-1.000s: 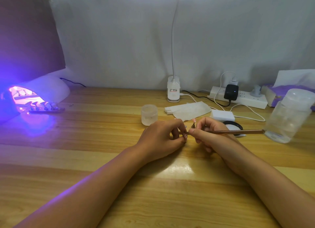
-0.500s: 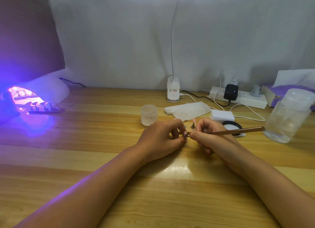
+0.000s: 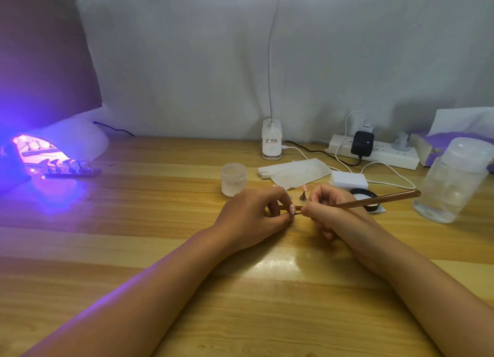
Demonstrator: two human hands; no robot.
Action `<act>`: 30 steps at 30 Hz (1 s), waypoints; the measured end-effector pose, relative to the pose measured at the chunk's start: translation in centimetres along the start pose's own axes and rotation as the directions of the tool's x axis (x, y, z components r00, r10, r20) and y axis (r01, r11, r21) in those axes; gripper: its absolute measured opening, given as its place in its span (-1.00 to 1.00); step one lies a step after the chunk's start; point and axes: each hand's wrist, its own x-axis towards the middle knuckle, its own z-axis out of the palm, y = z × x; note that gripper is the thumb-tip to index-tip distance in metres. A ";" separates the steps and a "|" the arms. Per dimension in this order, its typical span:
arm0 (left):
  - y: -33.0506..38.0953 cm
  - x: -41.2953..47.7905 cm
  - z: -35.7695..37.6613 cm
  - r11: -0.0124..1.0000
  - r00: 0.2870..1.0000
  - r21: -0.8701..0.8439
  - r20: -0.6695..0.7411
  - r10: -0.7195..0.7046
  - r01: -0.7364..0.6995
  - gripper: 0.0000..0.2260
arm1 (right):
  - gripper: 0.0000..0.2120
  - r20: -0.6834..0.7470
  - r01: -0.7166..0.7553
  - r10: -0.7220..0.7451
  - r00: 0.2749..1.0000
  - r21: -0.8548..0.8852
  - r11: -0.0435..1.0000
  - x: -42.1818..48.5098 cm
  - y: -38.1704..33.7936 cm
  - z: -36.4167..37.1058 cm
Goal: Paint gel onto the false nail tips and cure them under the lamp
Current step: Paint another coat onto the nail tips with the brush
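Observation:
My left hand [image 3: 255, 213] pinches a small pink false nail tip [image 3: 292, 209] between thumb and fingers at the middle of the wooden table [image 3: 160, 249]. My right hand [image 3: 328, 209] grips a thin brown brush [image 3: 374, 200], whose tip touches that nail tip. Just behind the hands another pink nail tip [image 3: 303, 192] stands on a small holder. At far left the white curing lamp [image 3: 61, 143] glows purple, with a strip of several nail tips [image 3: 70, 168] lying at its mouth.
A frosted jar [image 3: 234, 179] and a white wipe [image 3: 294, 172] lie behind my hands. A black gel pot [image 3: 367, 197], a white block, a power strip [image 3: 374, 153] with cables and a clear bottle [image 3: 451, 188] crowd the right side. A desk lamp base [image 3: 271, 143] stands at the back.
The brush's far end has tilted upward a little and my right hand has shifted slightly toward the left hand. The left hand has stayed put.

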 end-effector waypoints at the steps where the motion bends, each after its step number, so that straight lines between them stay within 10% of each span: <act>1: 0.0 0.0 0.0 1.000 1.000 -0.001 -0.003 0.000 0.000 -0.93 | -0.89 -0.019 -0.017 0.018 1.000 0.042 0.999 0.1 0.1 -0.1; 30: 0.1 0.0 0.1 0.999 1.000 0.048 -0.002 0.005 -0.005 -0.93 | -0.90 0.019 0.065 -0.064 0.998 -0.069 0.996 0.2 0.4 -0.2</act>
